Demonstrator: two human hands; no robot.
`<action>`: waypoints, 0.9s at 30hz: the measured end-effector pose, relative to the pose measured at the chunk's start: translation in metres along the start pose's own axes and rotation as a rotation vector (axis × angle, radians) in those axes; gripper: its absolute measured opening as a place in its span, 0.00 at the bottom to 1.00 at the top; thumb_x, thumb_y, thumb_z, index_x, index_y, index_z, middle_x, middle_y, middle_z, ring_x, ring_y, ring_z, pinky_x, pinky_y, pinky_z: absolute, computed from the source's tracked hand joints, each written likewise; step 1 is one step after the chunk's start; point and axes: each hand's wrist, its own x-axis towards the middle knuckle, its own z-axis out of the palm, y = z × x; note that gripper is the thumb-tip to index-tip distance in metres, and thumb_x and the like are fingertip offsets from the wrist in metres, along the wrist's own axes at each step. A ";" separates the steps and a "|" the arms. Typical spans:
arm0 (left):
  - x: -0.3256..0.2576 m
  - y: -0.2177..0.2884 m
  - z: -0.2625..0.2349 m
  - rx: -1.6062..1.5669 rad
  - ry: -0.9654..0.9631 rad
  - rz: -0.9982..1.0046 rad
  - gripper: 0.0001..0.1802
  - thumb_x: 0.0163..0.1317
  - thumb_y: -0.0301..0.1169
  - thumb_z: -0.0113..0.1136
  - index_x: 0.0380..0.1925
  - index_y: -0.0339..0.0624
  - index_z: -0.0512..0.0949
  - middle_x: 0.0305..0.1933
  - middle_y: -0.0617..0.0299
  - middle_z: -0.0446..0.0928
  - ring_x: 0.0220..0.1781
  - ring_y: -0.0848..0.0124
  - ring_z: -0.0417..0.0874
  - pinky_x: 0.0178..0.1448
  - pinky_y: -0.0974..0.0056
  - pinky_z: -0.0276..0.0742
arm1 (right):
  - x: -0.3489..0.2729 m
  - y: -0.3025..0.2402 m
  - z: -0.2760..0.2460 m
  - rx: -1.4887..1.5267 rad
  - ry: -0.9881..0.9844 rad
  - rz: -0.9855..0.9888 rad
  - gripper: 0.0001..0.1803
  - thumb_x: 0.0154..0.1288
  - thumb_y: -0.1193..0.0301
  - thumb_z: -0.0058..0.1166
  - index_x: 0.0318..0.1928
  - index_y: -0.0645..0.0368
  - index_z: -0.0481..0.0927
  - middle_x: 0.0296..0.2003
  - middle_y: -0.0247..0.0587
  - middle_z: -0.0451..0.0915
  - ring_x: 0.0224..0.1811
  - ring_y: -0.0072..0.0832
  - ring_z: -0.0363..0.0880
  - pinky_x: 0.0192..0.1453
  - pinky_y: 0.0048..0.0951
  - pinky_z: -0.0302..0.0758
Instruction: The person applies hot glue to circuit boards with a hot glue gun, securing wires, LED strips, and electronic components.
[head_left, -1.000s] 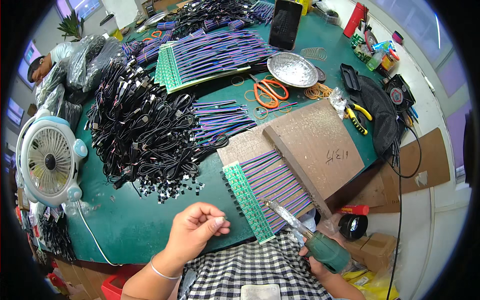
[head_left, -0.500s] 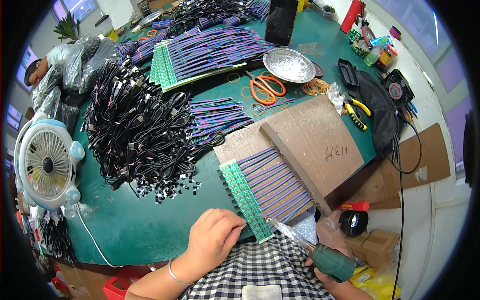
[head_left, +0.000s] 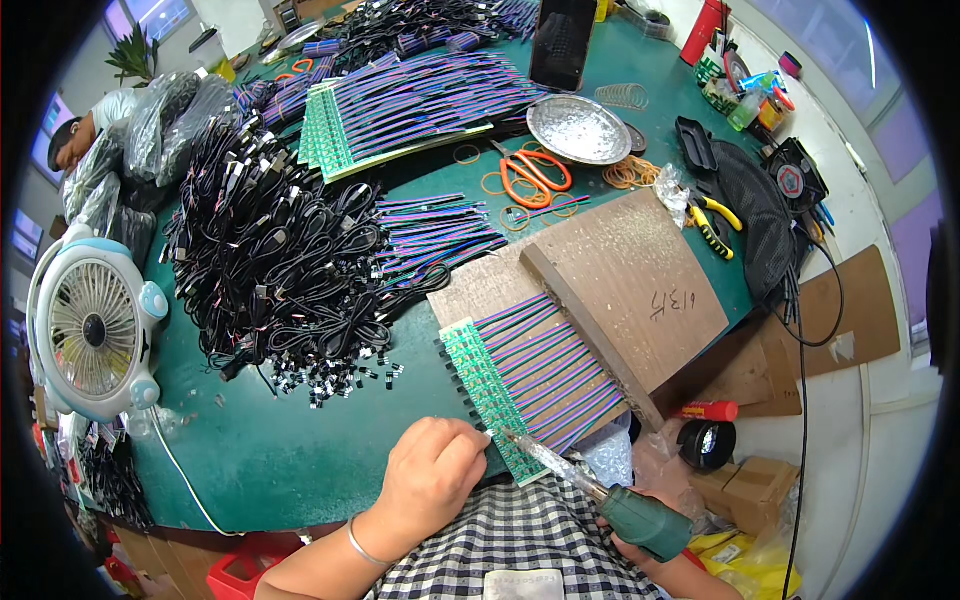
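Change: the left hand [head_left: 430, 480] has come forward over the last second, from hovering off the tabletop's near edge with fingertips pinched to lying at the near end of the green circuit-board strip [head_left: 487, 393]. The soldering iron [head_left: 600, 495] has kept nearly the same slant, tip by the strip's near corner.
Meaning: judging by the closer hand and the steady tip, work on the near end of the strip looks to be in hand right now, the left hand feeding or steadying something small at the joint; what it pinches is too small to tell.
Left hand: fingers curled together, fingertips closed at the strip's near end, touching or just short of it; a thin bangle on the wrist.
Right hand: only partly seen at the lower rim, wrapped round the iron's green handle [head_left: 645, 520]; clamped on it.
Strip: a long, narrow green board lying slantwise near the tabletop's near edge, towards its right side, on the low part of a brown wooden jig [head_left: 610, 290].
Wires: purple, blue and green ribbon wires [head_left: 545, 365] run side by side from the strip up under a raised wooden bar.
Iron tip: bright, pointing at the strip's near corner, just beside the left fingertips.
Around: a heap of black cables [head_left: 270, 260] to the left of the jig; a white desk fan [head_left: 90, 330] at the tabletop's left edge; orange scissors [head_left: 530, 180] and a metal dish [head_left: 578, 130] farther back.
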 end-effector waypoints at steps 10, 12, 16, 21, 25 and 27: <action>0.001 -0.001 0.001 -0.011 -0.008 0.006 0.10 0.40 0.20 0.63 0.26 0.40 0.76 0.30 0.61 0.74 0.31 0.63 0.76 0.36 0.62 0.73 | -0.004 -0.022 0.049 -0.956 0.012 -0.892 0.04 0.47 0.74 0.56 0.27 0.59 0.80 0.22 0.35 0.81 0.26 0.30 0.80 0.33 0.28 0.76; 0.001 -0.001 0.001 -0.010 -0.012 0.007 0.10 0.40 0.20 0.62 0.26 0.39 0.76 0.30 0.61 0.74 0.31 0.63 0.76 0.36 0.62 0.74 | -0.004 -0.022 0.048 -0.978 0.029 -0.850 0.04 0.46 0.73 0.57 0.27 0.58 0.81 0.23 0.34 0.81 0.26 0.30 0.79 0.34 0.29 0.76; 0.001 -0.001 0.001 -0.011 -0.020 0.010 0.10 0.40 0.20 0.62 0.27 0.40 0.76 0.30 0.61 0.74 0.31 0.63 0.76 0.36 0.62 0.74 | 0.000 -0.019 0.039 -1.033 0.020 -0.878 0.05 0.44 0.71 0.59 0.26 0.55 0.81 0.23 0.32 0.81 0.28 0.30 0.79 0.37 0.29 0.75; 0.002 -0.002 0.003 -0.016 -0.010 0.012 0.12 0.38 0.19 0.63 0.27 0.41 0.75 0.29 0.61 0.74 0.30 0.63 0.75 0.34 0.62 0.73 | 0.005 -0.013 0.030 -1.109 0.009 -0.922 0.06 0.42 0.69 0.60 0.25 0.54 0.82 0.23 0.31 0.81 0.28 0.30 0.78 0.35 0.29 0.75; 0.001 -0.002 0.003 -0.023 0.001 0.011 0.15 0.36 0.19 0.64 0.28 0.42 0.75 0.29 0.61 0.74 0.30 0.62 0.75 0.33 0.61 0.72 | 0.009 -0.006 0.020 -1.084 -0.079 -0.958 0.15 0.48 0.63 0.62 0.33 0.61 0.79 0.29 0.41 0.80 0.31 0.32 0.79 0.37 0.28 0.75; 0.001 -0.002 0.004 -0.025 0.003 0.011 0.15 0.36 0.19 0.64 0.28 0.42 0.75 0.29 0.61 0.74 0.30 0.62 0.75 0.33 0.61 0.72 | 0.015 -0.005 0.013 -0.977 -0.189 -0.943 0.26 0.53 0.58 0.65 0.41 0.68 0.77 0.35 0.48 0.79 0.36 0.33 0.81 0.42 0.27 0.76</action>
